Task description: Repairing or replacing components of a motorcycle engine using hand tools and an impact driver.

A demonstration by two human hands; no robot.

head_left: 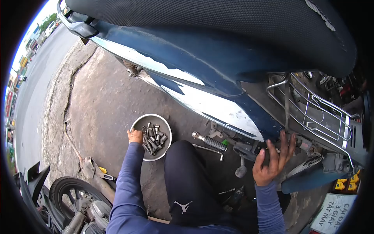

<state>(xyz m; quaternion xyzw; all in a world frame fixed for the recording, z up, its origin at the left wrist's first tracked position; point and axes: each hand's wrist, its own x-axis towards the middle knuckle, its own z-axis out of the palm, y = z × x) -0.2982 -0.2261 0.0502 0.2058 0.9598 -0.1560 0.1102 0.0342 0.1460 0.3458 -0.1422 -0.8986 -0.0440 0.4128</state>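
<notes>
My left hand [135,136] is at the left rim of a round metal bowl [169,134], its fingers curled on the edge. Inside the bowl lies a pile of sockets [157,137] along with a few wrenches [147,142]. My right hand [274,160] is raised with fingers spread, holding nothing. It is beside the lower edge of a blue and white motorbike side panel [230,113], close to the footrest area; whether the fingertips touch the bike cannot be told. A ribbed footpeg [212,142] and a pedal [241,167] show below the panel.
The black seat [218,27] overhangs the far side. A wire rack [323,113] is at the right. On the ground lie a bent-ended wrench [212,150] and a dark tool [236,196] by my leg. Another motorbike's wheel [64,195] stands at lower left; a sign [334,214] is lower right.
</notes>
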